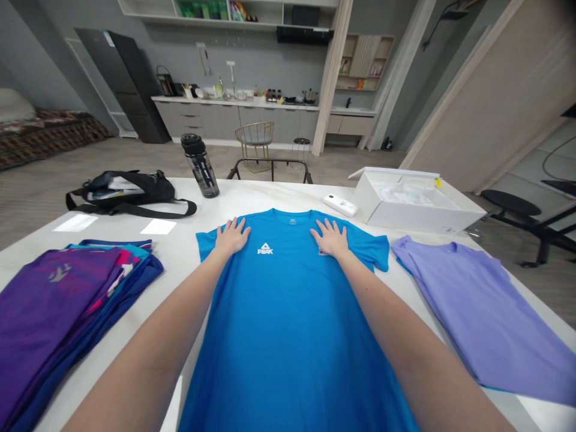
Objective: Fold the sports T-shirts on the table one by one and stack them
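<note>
A blue T-shirt [288,312] lies spread out front side up on the white table [274,191], its collar at the far side and a white logo on the chest. My left hand [232,236] rests flat on the shirt near its left shoulder, fingers spread. On the other shoulder lies my right hand [332,238], also flat with fingers apart, partly covering a small chest emblem. Neither hand grips the cloth. The shirt's lower hem is out of view.
Folded purple and blue clothes [58,300] lie at the left, folded lavender clothing [481,312] at the right. Along the back stand a black bag [130,192], a dark bottle [201,168], a white device [341,205] and an open white box [414,210].
</note>
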Demonstrator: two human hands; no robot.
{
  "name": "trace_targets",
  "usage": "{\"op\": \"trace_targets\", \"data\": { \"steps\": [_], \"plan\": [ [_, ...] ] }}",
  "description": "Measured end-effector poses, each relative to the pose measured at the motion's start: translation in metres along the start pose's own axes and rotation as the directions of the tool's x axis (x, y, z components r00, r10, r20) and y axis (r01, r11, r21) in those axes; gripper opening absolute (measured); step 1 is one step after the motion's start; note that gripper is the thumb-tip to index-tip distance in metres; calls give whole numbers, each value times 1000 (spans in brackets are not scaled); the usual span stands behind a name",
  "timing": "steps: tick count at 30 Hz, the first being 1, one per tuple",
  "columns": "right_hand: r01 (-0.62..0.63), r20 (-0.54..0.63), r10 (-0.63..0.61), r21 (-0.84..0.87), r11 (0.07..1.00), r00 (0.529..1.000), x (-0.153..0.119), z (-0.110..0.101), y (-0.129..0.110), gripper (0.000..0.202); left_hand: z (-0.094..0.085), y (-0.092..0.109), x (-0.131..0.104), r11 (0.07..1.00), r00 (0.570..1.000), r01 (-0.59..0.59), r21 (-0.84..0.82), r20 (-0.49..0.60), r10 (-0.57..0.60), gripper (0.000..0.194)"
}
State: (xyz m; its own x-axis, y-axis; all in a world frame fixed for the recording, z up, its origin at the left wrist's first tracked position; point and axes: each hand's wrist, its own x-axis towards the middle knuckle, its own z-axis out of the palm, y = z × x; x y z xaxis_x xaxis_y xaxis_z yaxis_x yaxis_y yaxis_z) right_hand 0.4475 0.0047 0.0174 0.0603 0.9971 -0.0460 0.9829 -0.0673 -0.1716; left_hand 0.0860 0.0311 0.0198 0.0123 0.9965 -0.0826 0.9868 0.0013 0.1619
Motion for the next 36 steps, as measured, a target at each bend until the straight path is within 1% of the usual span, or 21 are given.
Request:
{"op": "trace_targets", "data": {
  "steps": [4,6,8,10,11,12,13,14,16,18,21,23,25,27,28,30,31,32,34,36],
  "plan": [
    [19,-13,-19,-5,1000,1000,8,1,5,73,4,-10,8,996,996,-84,-20,-23,84,66],
    [33,-52,-33,-2,999,998,5,-1,3,72,3,-20,4,985,981,-168,-34,-101,164,63],
    [76,-170,-78,-18,997,982,-3,-4,0,69,1,-30,-6,965,938,-260,-16,-243,249,59],
    [142,-288,-151,-50,989,946,-15,-5,-5,64,-1,-38,-21,951,878,-309,17,-381,292,55],
    [172,-316,-182,-59,983,931,-23,-5,-7,63,-1,-42,-28,950,857,-311,25,-425,292,53],
    [190,-315,-198,-56,980,928,-30,-5,-9,62,-1,-44,-35,951,850,-308,26,-443,287,52],
    [190,-291,-193,-39,981,937,-37,-3,-10,62,0,-46,-40,952,856,-304,24,-432,284,51],
    [173,-255,-171,-17,985,952,-45,-1,-10,63,2,-48,-45,952,871,-306,23,-398,289,51],
    [119,-173,-115,15,993,978,-57,3,-6,66,6,-53,-49,945,901,-326,32,-292,321,53],
    [89,-114,-87,15,996,990,-65,6,3,68,10,-59,-48,938,918,-343,49,-196,346,57],
    [116,-85,-117,-12,993,989,-70,8,19,66,10,-73,-45,937,931,-340,78,-115,348,58],
    [142,-76,-143,-23,990,987,-70,7,27,65,5,-80,-43,930,929,-353,98,-83,361,58],
    [167,-69,-168,-21,986,983,-71,5,30,63,-3,-83,-43,922,925,-367,127,-58,376,58],
    [193,-113,-193,-14,981,975,-75,2,29,62,-10,-77,-44,908,915,-383,169,-70,398,56],
    [199,-162,-198,-14,980,967,-77,0,27,60,-14,-71,-47,901,905,-390,189,-101,413,55],
    [180,-281,-178,-18,984,943,-85,-4,23,57,-18,-50,-57,890,876,-405,208,-189,443,54],
    [155,-325,-151,-13,988,934,-91,-6,21,56,-19,-35,-65,889,862,-411,201,-232,451,54],
    [129,-343,-123,-4,992,931,-97,-7,19,56,-18,-19,-76,891,854,-415,185,-259,452,55],
    [97,-318,-86,18,995,944,-113,-8,16,58,-11,14,-101,902,861,-408,143,-268,432,56],
    [109,-256,-98,28,994,962,-132,-8,14,61,1,45,-130,901,875,-418,113,-218,433,57]
  ]
}}
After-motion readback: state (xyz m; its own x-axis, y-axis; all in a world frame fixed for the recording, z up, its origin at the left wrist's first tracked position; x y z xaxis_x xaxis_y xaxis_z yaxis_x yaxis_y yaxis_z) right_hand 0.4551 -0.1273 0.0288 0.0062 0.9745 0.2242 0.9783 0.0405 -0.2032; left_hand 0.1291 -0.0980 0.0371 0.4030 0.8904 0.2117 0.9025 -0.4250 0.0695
